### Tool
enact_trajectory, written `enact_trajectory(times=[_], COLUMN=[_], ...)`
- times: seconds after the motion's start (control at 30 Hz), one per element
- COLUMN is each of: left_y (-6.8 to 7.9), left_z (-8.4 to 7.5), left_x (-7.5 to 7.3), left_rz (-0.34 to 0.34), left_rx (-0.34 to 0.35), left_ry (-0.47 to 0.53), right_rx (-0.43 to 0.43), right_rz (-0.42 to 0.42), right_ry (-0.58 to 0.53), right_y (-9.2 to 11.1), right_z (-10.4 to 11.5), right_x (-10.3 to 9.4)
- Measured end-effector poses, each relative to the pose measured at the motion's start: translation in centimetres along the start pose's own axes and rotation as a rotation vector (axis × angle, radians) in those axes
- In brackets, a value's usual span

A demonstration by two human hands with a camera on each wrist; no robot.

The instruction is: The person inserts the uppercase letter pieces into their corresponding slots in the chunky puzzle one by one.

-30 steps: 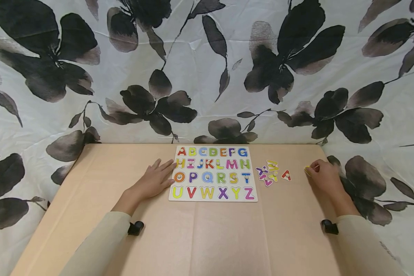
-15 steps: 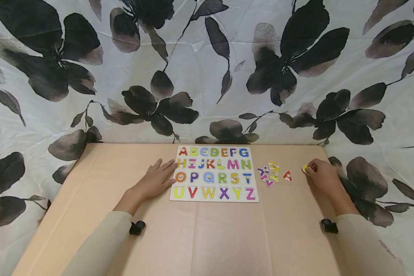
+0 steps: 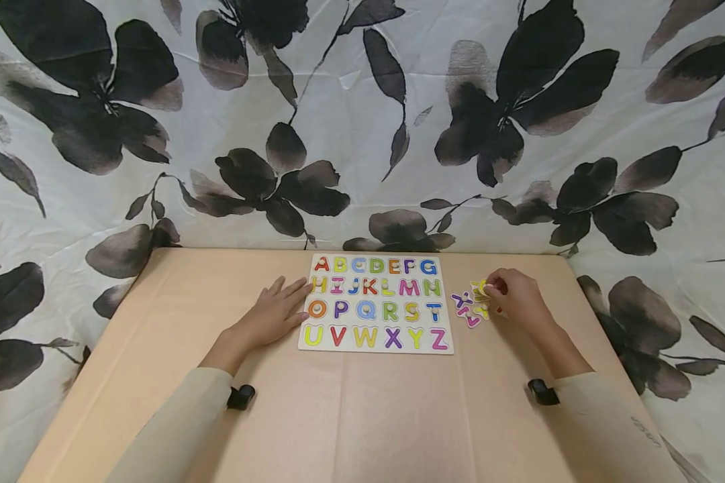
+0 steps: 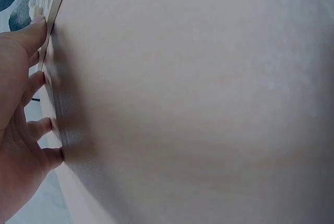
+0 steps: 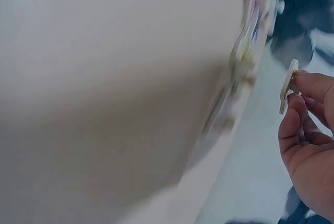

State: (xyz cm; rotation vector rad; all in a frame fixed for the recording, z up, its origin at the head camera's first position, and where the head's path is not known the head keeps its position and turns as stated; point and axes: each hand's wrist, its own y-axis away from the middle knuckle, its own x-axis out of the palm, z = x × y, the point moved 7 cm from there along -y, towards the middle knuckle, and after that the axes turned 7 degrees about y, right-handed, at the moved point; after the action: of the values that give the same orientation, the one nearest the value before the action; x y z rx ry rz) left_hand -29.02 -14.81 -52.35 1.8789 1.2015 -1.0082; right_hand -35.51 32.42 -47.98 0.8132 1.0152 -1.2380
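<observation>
A white alphabet puzzle board (image 3: 374, 348) lies at the far middle of the table, its rows showing colourful letters from A to Z. My left hand (image 3: 272, 315) rests at its left edge with fingers spread; in the left wrist view the thumb (image 4: 35, 35) touches the board's edge. My right hand (image 3: 519, 295) pinches a thin letter piece (image 5: 287, 85) between thumb and fingers, raised above the table. Just below and left of it is a small pile of loose letters, with a purple X (image 3: 461, 300) and a pink letter (image 3: 470, 318) visible. The hand covers part of the pile.
The tan tabletop (image 3: 387, 416) extends toward me in front of the board. Behind its far edge hangs a white cloth (image 3: 350, 121) with dark flowers. Each wrist carries a small black camera, such as the right one (image 3: 544, 392).
My right hand has moved left from the table's right side with the yellow piece, coming over the loose letters and covering the red A. My left hand has stayed by the board.
</observation>
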Motion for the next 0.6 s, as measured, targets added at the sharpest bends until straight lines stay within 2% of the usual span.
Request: enact_trajectory(times=[0.33, 0.6], left_y=[0.2, 0.6], left_z=[-0.2, -0.4], left_x=[-0.1, -0.4], left_rz=[0.008, 0.009], left_rx=[0.001, -0.001], left_ry=[0.003, 0.013], right_rx=[-0.095, -0.270], right_rz=[0.042, 0.101], right_ry=[-0.030, -0.030], right_y=[-0.4, -0.1], right_z=[7.7, 14.4], right_x=[2.0, 4.9])
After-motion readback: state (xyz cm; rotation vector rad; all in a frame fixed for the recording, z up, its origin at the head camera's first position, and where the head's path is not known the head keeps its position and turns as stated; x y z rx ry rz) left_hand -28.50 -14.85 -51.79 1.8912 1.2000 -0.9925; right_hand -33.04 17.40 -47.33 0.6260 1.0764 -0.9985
